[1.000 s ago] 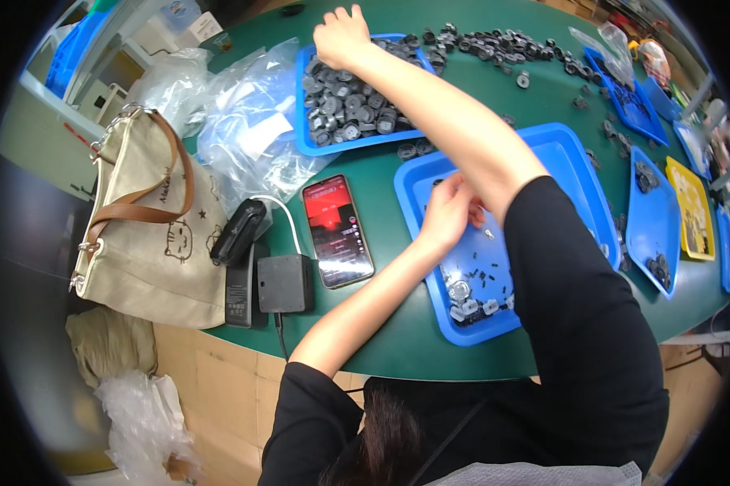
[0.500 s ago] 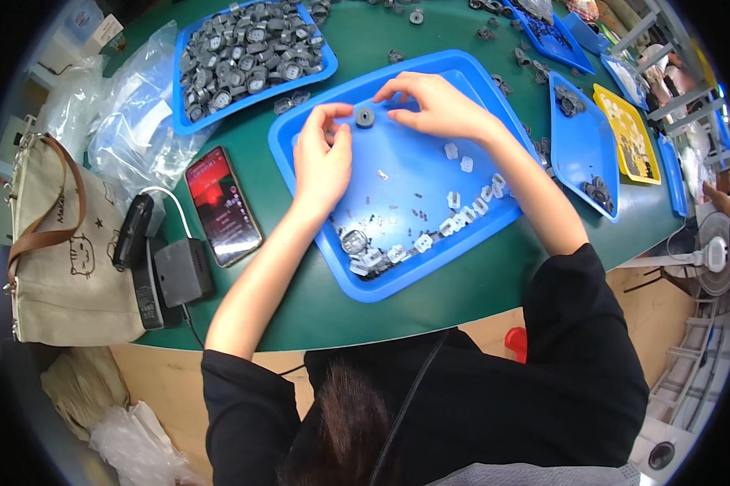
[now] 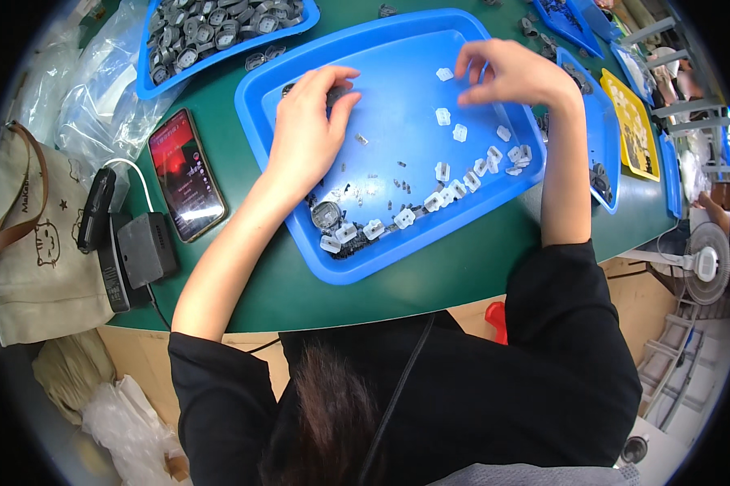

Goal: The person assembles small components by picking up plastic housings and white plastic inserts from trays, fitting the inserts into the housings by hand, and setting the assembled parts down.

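My left hand [image 3: 310, 125] is over the left side of a blue tray [image 3: 353, 271], its thumb and fingers closed around a dark grey round plastic part [image 3: 336, 95], mostly covered by the hand. My right hand [image 3: 510, 74] hovers above the tray's right side, fingers apart and curled, holding nothing that I can see. Close to its fingertips lies a small translucent white plastic piece [image 3: 444, 74]; more such pieces [image 3: 442, 117] lie below it. Several others line the tray's near and right edges. A grey round part [image 3: 326, 215] rests in the near left corner among dark bits.
A second blue tray [image 3: 219, 57] heaped with grey parts stands at the back left. Beside my left forearm lie a phone [image 3: 188, 174], a black adapter [image 3: 146, 247] and a canvas bag [image 3: 49, 251]. On the right are another blue tray [image 3: 604, 154] and a yellow tray [image 3: 630, 125].
My right hand has moved right, away from my left hand. The grey part, earlier visible between both hands, is now at my left fingers. The whole view has shifted slightly.
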`<state>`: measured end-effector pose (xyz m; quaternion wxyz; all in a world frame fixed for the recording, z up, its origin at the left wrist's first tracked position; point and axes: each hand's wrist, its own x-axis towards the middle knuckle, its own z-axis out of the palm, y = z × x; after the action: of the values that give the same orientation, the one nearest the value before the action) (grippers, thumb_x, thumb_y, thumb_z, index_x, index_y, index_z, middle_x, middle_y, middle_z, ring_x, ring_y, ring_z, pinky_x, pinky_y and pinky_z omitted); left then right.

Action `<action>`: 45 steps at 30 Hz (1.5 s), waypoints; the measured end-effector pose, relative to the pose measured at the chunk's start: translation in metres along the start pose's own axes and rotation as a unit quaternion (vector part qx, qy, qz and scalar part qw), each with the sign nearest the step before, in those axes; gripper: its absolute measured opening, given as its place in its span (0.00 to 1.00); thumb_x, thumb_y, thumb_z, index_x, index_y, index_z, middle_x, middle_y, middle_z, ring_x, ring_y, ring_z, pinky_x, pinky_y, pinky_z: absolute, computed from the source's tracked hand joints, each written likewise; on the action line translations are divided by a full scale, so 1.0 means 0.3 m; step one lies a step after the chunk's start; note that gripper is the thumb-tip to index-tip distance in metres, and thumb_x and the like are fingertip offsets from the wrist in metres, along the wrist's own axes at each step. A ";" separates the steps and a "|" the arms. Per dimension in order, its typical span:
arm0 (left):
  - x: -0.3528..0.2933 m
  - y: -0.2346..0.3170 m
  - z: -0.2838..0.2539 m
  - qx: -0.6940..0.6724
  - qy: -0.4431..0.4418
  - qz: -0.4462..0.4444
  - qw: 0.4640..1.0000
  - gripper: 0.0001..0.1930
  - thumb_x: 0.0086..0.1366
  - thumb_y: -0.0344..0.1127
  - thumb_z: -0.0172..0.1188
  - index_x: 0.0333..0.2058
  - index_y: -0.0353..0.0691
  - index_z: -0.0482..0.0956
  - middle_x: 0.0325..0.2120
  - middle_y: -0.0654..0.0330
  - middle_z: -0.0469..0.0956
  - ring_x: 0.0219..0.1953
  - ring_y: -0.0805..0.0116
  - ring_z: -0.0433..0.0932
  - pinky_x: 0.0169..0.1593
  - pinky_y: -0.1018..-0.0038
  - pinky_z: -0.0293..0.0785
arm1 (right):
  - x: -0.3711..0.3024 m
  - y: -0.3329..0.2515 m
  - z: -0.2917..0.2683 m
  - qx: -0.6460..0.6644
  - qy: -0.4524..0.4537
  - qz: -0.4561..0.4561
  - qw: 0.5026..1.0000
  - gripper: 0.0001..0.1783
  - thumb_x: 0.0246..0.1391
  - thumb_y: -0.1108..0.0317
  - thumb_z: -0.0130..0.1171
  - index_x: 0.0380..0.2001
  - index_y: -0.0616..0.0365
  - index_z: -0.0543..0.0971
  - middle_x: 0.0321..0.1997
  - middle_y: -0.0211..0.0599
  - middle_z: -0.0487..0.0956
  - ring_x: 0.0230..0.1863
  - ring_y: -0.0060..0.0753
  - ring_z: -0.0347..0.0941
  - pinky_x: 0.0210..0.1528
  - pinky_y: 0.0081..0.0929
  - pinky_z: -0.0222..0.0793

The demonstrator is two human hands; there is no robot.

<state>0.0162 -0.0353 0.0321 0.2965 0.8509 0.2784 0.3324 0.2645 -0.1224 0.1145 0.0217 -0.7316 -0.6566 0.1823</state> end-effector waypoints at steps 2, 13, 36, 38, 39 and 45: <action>-0.002 -0.001 -0.012 -0.148 0.019 -0.048 0.988 0.09 0.62 0.30 0.56 0.41 0.38 0.76 0.33 0.60 0.77 0.37 0.72 0.76 0.42 0.78 0.71 | -0.001 -0.074 0.041 0.041 -0.113 -0.043 0.992 0.22 0.33 0.60 0.71 0.33 0.58 0.76 0.26 0.33 0.75 0.29 0.28 0.73 0.31 0.26 0.69; 0.021 -0.076 -0.071 -0.639 -0.060 -0.169 0.748 0.18 0.68 0.41 0.47 0.50 0.34 0.69 0.44 0.51 0.74 0.33 0.70 0.75 0.39 0.78 0.73 | -0.044 -0.251 0.172 -0.078 -0.111 -0.104 0.985 0.14 0.34 0.77 0.62 0.28 0.60 0.72 0.24 0.40 0.74 0.31 0.48 0.72 0.33 0.36 0.67; 0.020 -0.070 -0.066 -0.657 0.059 -0.169 0.732 0.19 0.64 0.29 0.52 0.52 0.31 0.65 0.46 0.51 0.72 0.49 0.63 0.73 0.57 0.66 0.69 | 0.187 -0.322 0.192 0.199 0.305 -0.293 0.884 0.07 0.45 0.71 0.64 0.30 0.59 0.81 0.32 0.32 0.79 0.36 0.26 0.78 0.41 0.22 0.73; 0.025 -0.067 -0.063 -0.656 0.054 -0.167 0.734 0.18 0.64 0.29 0.52 0.52 0.31 0.65 0.46 0.51 0.72 0.49 0.63 0.73 0.57 0.66 0.69 | 0.183 -0.322 0.194 0.254 0.305 -0.250 0.883 0.08 0.43 0.70 0.63 0.30 0.56 0.80 0.30 0.33 0.79 0.31 0.27 0.78 0.38 0.23 0.74; 0.023 -0.068 -0.061 -0.645 0.050 -0.169 0.744 0.18 0.64 0.29 0.52 0.52 0.31 0.66 0.45 0.51 0.73 0.48 0.64 0.73 0.56 0.67 0.70 | 0.177 -0.323 0.194 0.267 0.299 -0.226 0.888 0.09 0.44 0.70 0.63 0.32 0.57 0.79 0.29 0.33 0.79 0.31 0.24 0.77 0.37 0.22 0.73; 0.025 -0.076 -0.057 -0.640 0.038 -0.175 0.747 0.17 0.65 0.30 0.52 0.51 0.31 0.66 0.43 0.51 0.74 0.45 0.63 0.75 0.54 0.69 0.72 | 0.198 -0.296 0.191 0.303 0.276 -0.234 0.882 0.14 0.45 0.71 0.63 0.39 0.57 0.79 0.32 0.34 0.80 0.34 0.23 0.78 0.39 0.20 0.73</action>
<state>0.0020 -0.0096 0.0296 0.8139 0.3844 0.1557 0.4068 0.1673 -0.0647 0.0709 0.4645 -0.5351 -0.6888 0.1531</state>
